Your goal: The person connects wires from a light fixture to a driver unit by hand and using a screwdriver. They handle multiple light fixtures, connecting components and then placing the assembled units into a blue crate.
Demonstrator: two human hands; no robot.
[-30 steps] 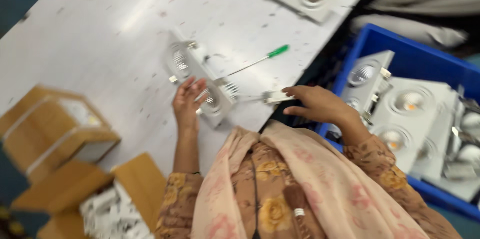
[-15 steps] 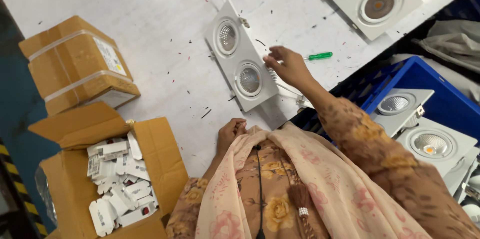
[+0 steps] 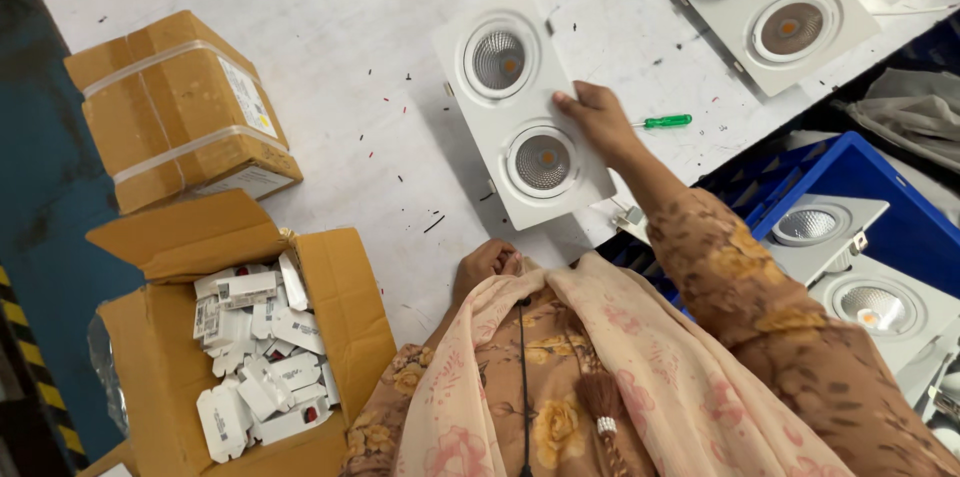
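The twin downlight fitting (image 3: pixel 522 102) under the right hand (image 3: pixel 598 119) has a smooth matt white face, with glossy ribbed reflectors in both rings. At three o'clock from that hand lies a screwdriver (image 3: pixel 665 121) with a shiny green plastic handle. The tabletop (image 3: pixel 330 47) is dull white, scuffed and speckled. At nine o'clock, the brown cardboard box (image 3: pixel 175 107) looks rough, banded with glossy clear tape.

Right hand (image 3: pixel 600 119) on white twin downlight (image 3: pixel 523 103)
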